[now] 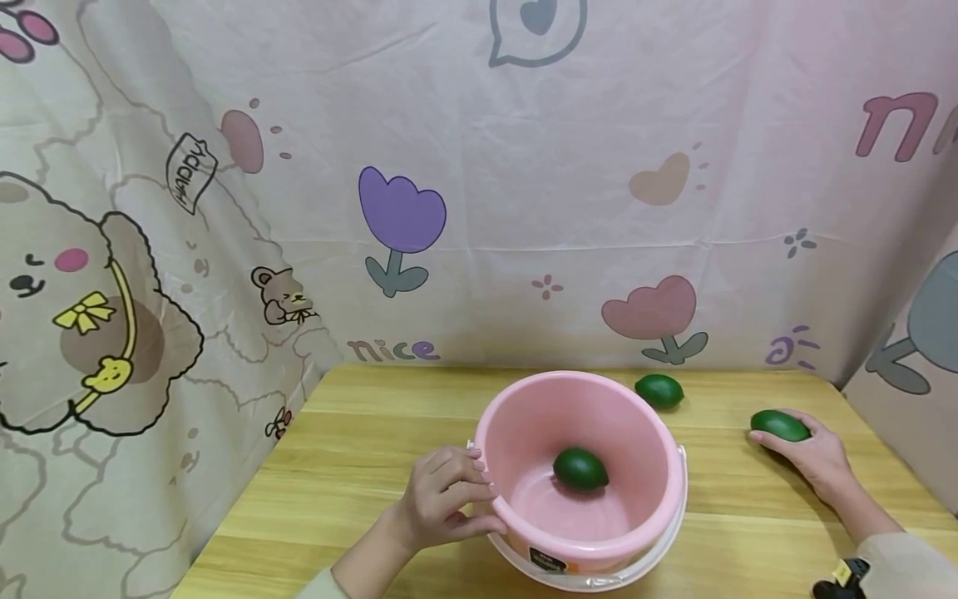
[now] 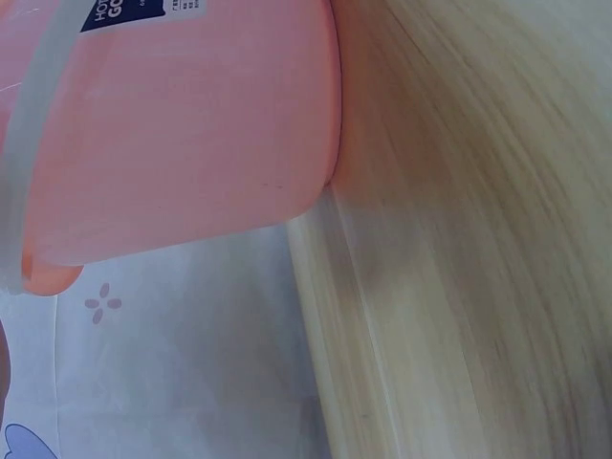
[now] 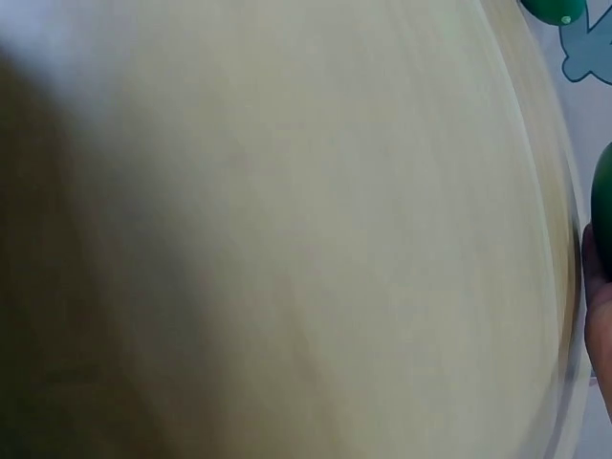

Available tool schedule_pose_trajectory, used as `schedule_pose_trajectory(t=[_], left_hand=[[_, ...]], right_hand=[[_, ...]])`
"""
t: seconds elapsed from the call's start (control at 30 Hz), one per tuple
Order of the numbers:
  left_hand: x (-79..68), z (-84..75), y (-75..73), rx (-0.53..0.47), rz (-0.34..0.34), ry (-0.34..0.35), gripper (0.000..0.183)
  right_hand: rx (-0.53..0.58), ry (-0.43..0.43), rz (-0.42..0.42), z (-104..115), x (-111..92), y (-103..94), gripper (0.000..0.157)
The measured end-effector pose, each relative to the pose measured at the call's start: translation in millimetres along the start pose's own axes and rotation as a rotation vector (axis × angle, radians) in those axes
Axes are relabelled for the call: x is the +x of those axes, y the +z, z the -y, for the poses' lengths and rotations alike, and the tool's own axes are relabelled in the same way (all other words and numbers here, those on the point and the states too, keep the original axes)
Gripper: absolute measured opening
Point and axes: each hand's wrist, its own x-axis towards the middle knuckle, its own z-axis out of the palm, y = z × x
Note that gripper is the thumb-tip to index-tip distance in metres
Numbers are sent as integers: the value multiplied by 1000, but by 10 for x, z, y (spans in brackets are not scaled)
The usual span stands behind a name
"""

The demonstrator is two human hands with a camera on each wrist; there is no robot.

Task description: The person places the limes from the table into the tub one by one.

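Observation:
A pink bucket stands upright on the wooden table, with one green lime lying on its inside bottom. My left hand holds the bucket's rim on its left side, thumb low and fingers at the edge. To the right of the bucket, my right hand grips a second lime between thumb and fingers. A third lime lies on the table behind the bucket's right side. In the left wrist view the bucket's outer wall fills the upper left; the hand is almost wholly out of that view.
The bucket's white handle hangs down around its front. Wood-grain table extends to both sides. A printed cloth hangs along the back and sides. A small black and yellow object sits by the right sleeve.

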Motion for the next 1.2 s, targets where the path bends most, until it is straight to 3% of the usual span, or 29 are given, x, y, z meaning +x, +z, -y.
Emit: schedule_pose_trajectory(t=[0.6, 1.2], left_hand=[[16, 19, -3, -10, -6, 10, 38], [-10, 17, 17, -5, -8, -5, 37]], right_hand=[[-25, -4, 16, 26, -3, -114, 76], [-22, -48, 42, 191, -14, -211, 60]])
